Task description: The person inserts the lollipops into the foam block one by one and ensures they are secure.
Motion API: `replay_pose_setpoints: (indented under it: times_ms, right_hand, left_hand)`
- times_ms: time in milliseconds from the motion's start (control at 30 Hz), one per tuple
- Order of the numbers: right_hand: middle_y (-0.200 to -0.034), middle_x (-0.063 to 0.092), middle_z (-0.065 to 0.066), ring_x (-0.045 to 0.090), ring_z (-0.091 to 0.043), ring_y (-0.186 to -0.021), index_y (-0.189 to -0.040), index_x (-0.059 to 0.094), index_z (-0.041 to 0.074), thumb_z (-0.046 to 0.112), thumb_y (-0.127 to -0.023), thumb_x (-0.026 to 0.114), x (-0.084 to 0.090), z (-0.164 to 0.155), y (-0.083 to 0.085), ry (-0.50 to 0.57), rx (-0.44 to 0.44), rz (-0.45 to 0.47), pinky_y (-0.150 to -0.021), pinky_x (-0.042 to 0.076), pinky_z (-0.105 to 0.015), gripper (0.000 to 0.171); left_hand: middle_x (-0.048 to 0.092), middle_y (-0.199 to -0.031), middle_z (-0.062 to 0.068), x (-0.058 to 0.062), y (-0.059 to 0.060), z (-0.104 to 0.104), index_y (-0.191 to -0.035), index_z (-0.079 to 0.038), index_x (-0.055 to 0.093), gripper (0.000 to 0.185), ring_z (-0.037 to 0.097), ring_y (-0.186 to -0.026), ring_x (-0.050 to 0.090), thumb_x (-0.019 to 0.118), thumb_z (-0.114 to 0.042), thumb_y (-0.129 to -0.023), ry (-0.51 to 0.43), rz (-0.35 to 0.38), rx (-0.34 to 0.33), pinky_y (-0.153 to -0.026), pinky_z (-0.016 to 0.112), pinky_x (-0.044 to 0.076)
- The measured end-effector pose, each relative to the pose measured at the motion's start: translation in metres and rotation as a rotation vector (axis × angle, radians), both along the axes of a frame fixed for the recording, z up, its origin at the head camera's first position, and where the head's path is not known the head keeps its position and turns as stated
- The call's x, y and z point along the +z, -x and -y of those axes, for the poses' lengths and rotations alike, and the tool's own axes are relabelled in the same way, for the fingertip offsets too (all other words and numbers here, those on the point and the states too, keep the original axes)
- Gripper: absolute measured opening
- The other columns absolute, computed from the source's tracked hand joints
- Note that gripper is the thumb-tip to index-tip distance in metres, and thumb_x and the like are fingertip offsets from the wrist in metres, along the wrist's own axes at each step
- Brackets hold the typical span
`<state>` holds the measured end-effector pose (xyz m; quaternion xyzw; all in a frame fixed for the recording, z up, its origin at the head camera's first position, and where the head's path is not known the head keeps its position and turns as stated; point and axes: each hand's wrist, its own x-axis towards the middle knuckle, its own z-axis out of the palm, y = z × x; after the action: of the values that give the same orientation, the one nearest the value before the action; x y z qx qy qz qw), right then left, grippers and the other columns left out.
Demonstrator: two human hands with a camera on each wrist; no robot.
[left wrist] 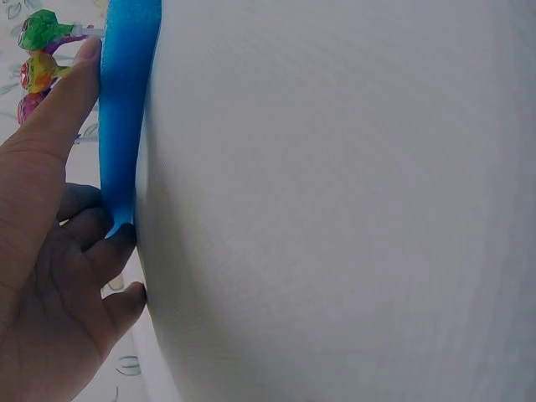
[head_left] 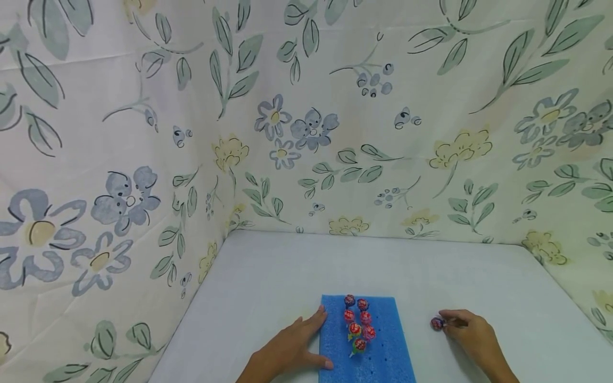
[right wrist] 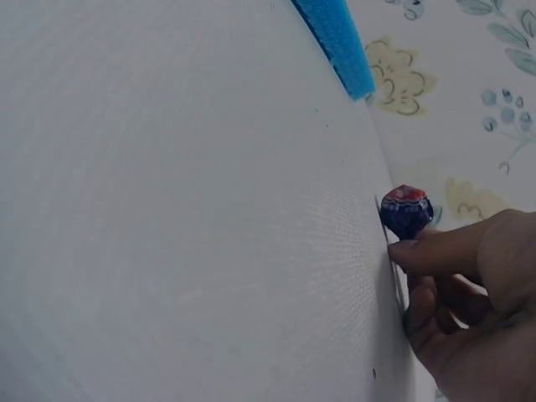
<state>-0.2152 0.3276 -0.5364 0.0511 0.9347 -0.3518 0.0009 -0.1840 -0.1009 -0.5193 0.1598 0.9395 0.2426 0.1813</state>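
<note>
A blue foam board [head_left: 390,340] lies on the white table, with several wrapped lollipops [head_left: 359,346] standing in it in two uneven columns. Their wrappers are red, pink, yellow, green and dark. Small dark holes show in the foam to their right. At the board's left edge rests my left hand [head_left: 294,346], fingers and thumb spread; in the left wrist view its thumb [left wrist: 79,71] lies by the green-wrapped lollipop [left wrist: 42,31]. To the right of the board, my right hand [head_left: 471,332] pinches a dark blue and red lollipop [right wrist: 407,211] just below its head, low over the table.
The white table [head_left: 268,271] extends behind the board and to both sides. Floral cloth [head_left: 354,197] hangs along the table's back, left and right sides.
</note>
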Motion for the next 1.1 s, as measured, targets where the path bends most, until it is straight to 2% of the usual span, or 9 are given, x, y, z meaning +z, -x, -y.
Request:
replay_pose_setpoints:
  times_ms: [133, 233, 400, 500, 567, 667, 833, 1000, 1100]
  right_hand:
    - [-0.114, 0.078, -0.019, 0.070, -0.038, -0.105, -0.115, 0.079, 0.001, 0.007, -0.090, 0.075, 0.001, -0.002, -0.002, -0.020, 0.008, 0.018, -0.087, 0.058, -0.055, 0.027]
    - [-0.108, 0.078, -0.015, 0.069, -0.028, -0.097, -0.115, 0.080, 0.001, 0.009, -0.091, 0.076, 0.001, -0.002, -0.004, -0.018, 0.008, 0.024, -0.081, 0.058, -0.049, 0.025]
    - [-0.104, 0.078, -0.014, 0.071, -0.029, -0.095, -0.116, 0.078, -0.002, 0.009, -0.093, 0.077, 0.002, 0.000, -0.005, -0.024, 0.005, 0.009, -0.082, 0.059, -0.051, 0.026]
    - [-0.098, 0.077, -0.011, 0.069, -0.024, -0.086, -0.121, 0.074, -0.007, 0.009, -0.096, 0.075, 0.002, 0.001, -0.006, -0.014, 0.004, 0.006, -0.073, 0.059, -0.038, 0.029]
    - [-0.092, 0.075, -0.007, 0.065, -0.020, -0.080, -0.123, 0.072, -0.009, 0.011, -0.098, 0.074, 0.004, 0.002, -0.007, 0.004, -0.002, 0.016, -0.066, 0.053, -0.031, 0.032]
    - [-0.091, 0.074, -0.005, 0.061, -0.017, -0.077, -0.127, 0.069, -0.010, 0.019, -0.101, 0.073, 0.007, 0.005, -0.009, 0.033, -0.015, 0.038, -0.062, 0.046, -0.027, 0.038]
    - [-0.099, 0.077, -0.010, 0.064, -0.016, -0.074, -0.126, 0.069, -0.007, 0.032, -0.103, 0.072, 0.011, 0.013, -0.015, 0.078, -0.037, 0.059, -0.063, 0.047, -0.030, 0.046]
    - [-0.110, 0.078, -0.009, 0.066, -0.014, -0.075, -0.122, 0.074, 0.003, 0.033, -0.100, 0.076, 0.018, 0.023, -0.024, 0.134, -0.049, 0.056, -0.062, 0.051, -0.028, 0.038]
    - [-0.113, 0.078, -0.010, 0.068, -0.012, -0.080, -0.120, 0.075, 0.004, 0.034, -0.098, 0.079, 0.022, 0.028, -0.028, 0.178, -0.046, 0.051, -0.065, 0.055, -0.026, 0.038]
  left_hand:
    - [0.030, -0.174, -0.008, 0.000, -0.001, 0.000, -0.167, -0.028, 0.035, 0.108, 0.045, -0.153, 0.040, 0.082, -0.070, -0.079, -0.008, -0.005, -0.002, -0.114, 0.066, 0.044]
    - [0.030, -0.174, -0.008, -0.001, -0.002, 0.001, -0.167, -0.028, 0.035, 0.108, 0.045, -0.153, 0.040, 0.081, -0.071, -0.079, -0.008, -0.012, -0.006, -0.115, 0.066, 0.044]
    - [0.031, -0.174, -0.008, -0.002, -0.002, 0.001, -0.167, -0.029, 0.035, 0.108, 0.045, -0.153, 0.041, 0.081, -0.071, -0.079, -0.005, -0.019, -0.007, -0.114, 0.065, 0.045]
    - [0.031, -0.174, -0.008, -0.001, -0.002, 0.000, -0.167, -0.028, 0.035, 0.108, 0.045, -0.153, 0.041, 0.082, -0.070, -0.079, -0.006, -0.014, 0.000, -0.114, 0.066, 0.044]
    - [0.031, -0.174, -0.008, -0.001, -0.002, 0.000, -0.167, -0.028, 0.035, 0.108, 0.044, -0.153, 0.040, 0.082, -0.069, -0.080, -0.006, -0.009, 0.003, -0.114, 0.066, 0.044]
    - [0.030, -0.174, -0.009, -0.001, -0.001, 0.000, -0.168, -0.029, 0.034, 0.108, 0.045, -0.153, 0.040, 0.082, -0.070, -0.079, -0.004, -0.007, 0.005, -0.114, 0.067, 0.044]
    - [0.030, -0.174, -0.009, -0.004, 0.001, 0.001, -0.168, -0.030, 0.033, 0.110, 0.045, -0.153, 0.040, 0.081, -0.072, -0.078, -0.006, -0.003, 0.001, -0.114, 0.067, 0.044]
    - [0.031, -0.174, -0.007, -0.006, 0.001, 0.001, -0.168, -0.029, 0.032, 0.112, 0.045, -0.153, 0.040, 0.081, -0.073, -0.078, -0.013, 0.001, -0.005, -0.114, 0.067, 0.044]
    - [0.030, -0.174, -0.007, -0.005, 0.002, 0.002, -0.168, -0.029, 0.032, 0.112, 0.045, -0.153, 0.039, 0.080, -0.073, -0.078, -0.017, 0.003, -0.007, -0.115, 0.066, 0.043]
